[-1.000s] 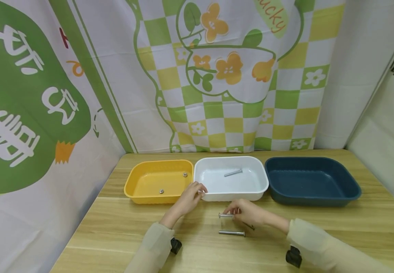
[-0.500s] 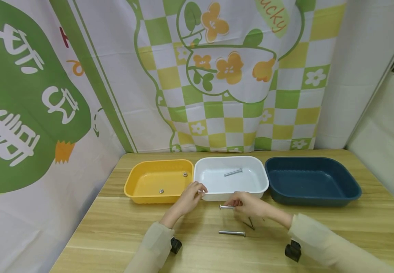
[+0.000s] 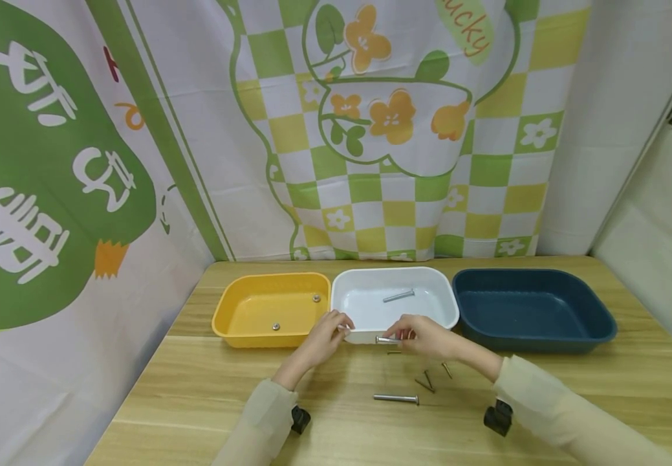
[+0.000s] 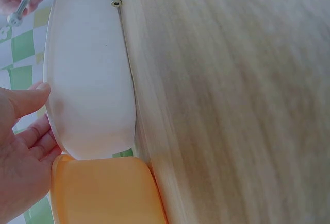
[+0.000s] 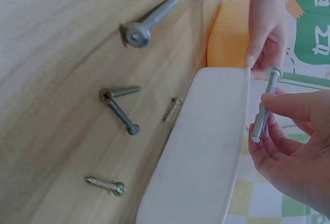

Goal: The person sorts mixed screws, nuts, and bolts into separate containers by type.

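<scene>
My left hand [image 3: 325,336] grips the near left rim of the white plastic tray [image 3: 365,337], thumb on the outer wall and fingers over the inside. Between thumb and fingers of my right hand [image 3: 429,338] is a silver bolt [image 5: 268,103], pinched by its threaded shank, its flat head pointing left toward the other hand. In the head view this bolt overlaps the white tray's front rim. Another silver bolt [image 3: 398,296] lies inside that tray. On the wooden table, a similar long bolt [image 3: 396,399] lies nearer me, with several small brassy screws [image 5: 107,185] around it.
To the left, a yellow tray [image 3: 242,341] holds two small nuts [image 3: 315,298]. A dark blue tray [image 3: 536,343] stands at the right of the white one. Behind the trays hangs a printed curtain [image 3: 370,213]. One small screw [image 3: 394,352] lies close to the white tray's front wall.
My right hand has lifted the bolt from over the table up to the white tray's front rim, uncovering small screws below. The left hand has stayed at the rim.
</scene>
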